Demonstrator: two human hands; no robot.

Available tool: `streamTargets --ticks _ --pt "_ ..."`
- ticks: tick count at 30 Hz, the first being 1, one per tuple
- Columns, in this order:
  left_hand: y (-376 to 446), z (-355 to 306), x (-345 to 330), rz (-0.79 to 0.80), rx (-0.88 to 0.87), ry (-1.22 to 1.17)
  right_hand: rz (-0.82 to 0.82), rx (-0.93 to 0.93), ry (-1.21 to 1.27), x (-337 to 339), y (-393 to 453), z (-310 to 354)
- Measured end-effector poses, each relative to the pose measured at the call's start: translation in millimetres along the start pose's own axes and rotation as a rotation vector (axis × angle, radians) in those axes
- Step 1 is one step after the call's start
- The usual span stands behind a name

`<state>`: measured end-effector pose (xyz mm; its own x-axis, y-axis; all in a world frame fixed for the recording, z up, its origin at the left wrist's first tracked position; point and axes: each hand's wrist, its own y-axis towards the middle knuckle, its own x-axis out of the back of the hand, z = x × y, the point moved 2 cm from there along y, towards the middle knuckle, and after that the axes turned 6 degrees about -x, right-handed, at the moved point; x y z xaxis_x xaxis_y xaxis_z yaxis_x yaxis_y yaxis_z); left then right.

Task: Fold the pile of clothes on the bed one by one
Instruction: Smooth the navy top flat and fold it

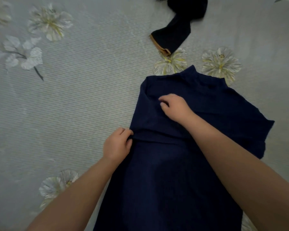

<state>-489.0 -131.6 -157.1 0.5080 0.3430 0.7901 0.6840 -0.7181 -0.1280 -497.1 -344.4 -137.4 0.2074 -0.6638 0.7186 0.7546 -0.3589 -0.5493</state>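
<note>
Your left hand (118, 144) pinches the near-left edge of the navy garment (182, 172), fingers curled onto a folded band of cloth that runs across it just beyond your knuckles. Your right hand (173, 106) sits farther up the same garment, past and to the right of the left hand, with its fingers bent and gathering a small ridge of fabric at the fingertips.

The garment is a dark navy knit with a fine, slightly nubbly weave and a matte look. It lies flat and long, spreading from under both forearms out to a raised stand-up collar beyond your right hand. To the right of that hand one short sleeve juts out to a squared, slightly ragged edge. The left side is turned in, giving a soft rolled edge beside your right fingertips.

Well beyond the right hand lies a black garment (178, 25), bunched and twisted, its tube-like end finished with a tan hem.

Everything rests on the bedsheet (73, 105), a pale grey-green cloth textured with rows of short woven dashes and printed with large white flowers with yellow centres and grey stems, some left of your left hand and some just past the collar.
</note>
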Motion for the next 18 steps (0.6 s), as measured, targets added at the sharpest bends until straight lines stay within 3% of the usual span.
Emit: streamTargets --ticks 3,9,11,14,18 --pt "-3.5 4.7 2.1 0.008 -0.073 -0.031 0.192 -0.040 -0.139 -13.1 24.7 28.4" --pt "-6.8 15.0 2.9 -0.022 -0.098 -0.102 0.130 0.010 -0.220 -18.6 29.1 49.4" --pt "-7.0 16.1 2.4 -0.027 -0.110 -0.110 0.112 -0.071 -0.005 -15.3 30.0 44.0" --pt "-4.6 16.3 3.0 -0.033 -0.104 -0.129 -0.034 -0.296 0.575 4.5 28.7 30.8" --pt "0.8 17.4 3.1 -0.046 -0.074 -0.154 -0.153 -0.289 0.884 19.5 22.2 16.8"
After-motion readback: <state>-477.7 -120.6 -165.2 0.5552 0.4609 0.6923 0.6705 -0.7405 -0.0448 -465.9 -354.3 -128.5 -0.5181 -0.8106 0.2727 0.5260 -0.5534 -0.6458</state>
